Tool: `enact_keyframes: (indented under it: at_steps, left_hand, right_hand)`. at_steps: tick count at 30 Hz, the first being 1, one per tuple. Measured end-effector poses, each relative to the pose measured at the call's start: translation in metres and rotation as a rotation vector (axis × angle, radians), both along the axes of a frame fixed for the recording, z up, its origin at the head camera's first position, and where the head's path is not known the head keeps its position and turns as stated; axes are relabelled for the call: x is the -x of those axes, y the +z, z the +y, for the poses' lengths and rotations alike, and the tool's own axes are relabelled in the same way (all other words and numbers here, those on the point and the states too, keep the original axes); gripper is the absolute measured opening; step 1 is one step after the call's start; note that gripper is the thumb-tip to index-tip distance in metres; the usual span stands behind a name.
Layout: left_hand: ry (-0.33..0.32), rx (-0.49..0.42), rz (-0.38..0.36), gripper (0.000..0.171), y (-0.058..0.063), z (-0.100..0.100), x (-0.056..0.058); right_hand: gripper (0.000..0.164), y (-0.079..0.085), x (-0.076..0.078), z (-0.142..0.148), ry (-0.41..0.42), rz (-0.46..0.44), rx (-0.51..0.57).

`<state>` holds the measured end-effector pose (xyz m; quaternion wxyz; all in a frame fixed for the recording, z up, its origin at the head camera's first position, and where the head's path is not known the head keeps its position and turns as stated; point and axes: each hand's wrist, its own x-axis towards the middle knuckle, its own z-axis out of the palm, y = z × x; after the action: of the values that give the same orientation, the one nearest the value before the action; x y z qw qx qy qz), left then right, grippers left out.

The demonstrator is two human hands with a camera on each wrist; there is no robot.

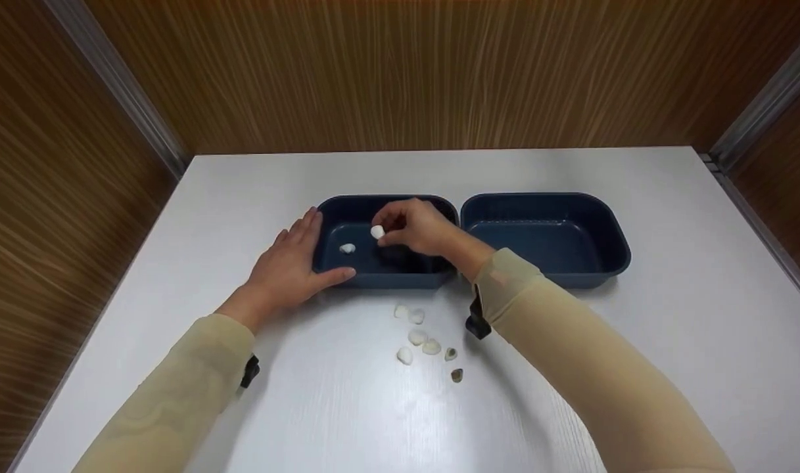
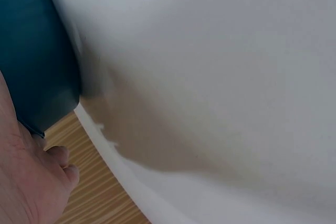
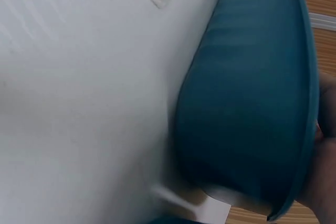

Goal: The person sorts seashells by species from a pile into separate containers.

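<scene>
Over the left dark blue tray (image 1: 386,281), my right hand (image 1: 418,226) pinches a small white shell (image 1: 377,232) between thumb and fingertips. My left hand (image 1: 291,266) rests along that tray's left end, fingers straight and thumb across the front rim. Inside the tray lies another white shell (image 1: 348,248). On the table in front are several pale shells (image 1: 417,337) and two darker brownish ones, including a brown shell (image 1: 457,375). The left wrist view catches part of my left hand (image 2: 37,182) at the tray's corner; in the right wrist view the pinched shell is hidden.
A second dark blue tray (image 1: 544,243) stands immediately right of the first, with my right forearm crossing its near left corner. Both are on a white table (image 1: 294,407). Wood-grain panels (image 1: 439,72) enclose the table at the back and sides.
</scene>
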<state>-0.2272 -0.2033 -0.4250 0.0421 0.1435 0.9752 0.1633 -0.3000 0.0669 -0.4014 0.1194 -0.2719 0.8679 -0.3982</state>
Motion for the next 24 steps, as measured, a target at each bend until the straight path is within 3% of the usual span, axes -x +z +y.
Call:
enact_keyframes:
  at_steps: [13,18,24]
  left_hand:
    - [-0.024,-0.001,0.001,0.126,0.000,0.003,0.001]
    - [-0.018,0.008,-0.003,0.127,0.000,0.002,0.001]
    - [-0.014,0.000,-0.011,0.126,-0.001,-0.001,0.001]
  right_hand:
    - [0.030,-0.006,0.000,-0.001,-0.005,-0.017,-0.108]
    - [0.030,0.007,-0.003,0.001,-0.005,0.041,-0.099]
    - [0.029,0.038,-0.016,0.010,0.045,0.097,-0.014]
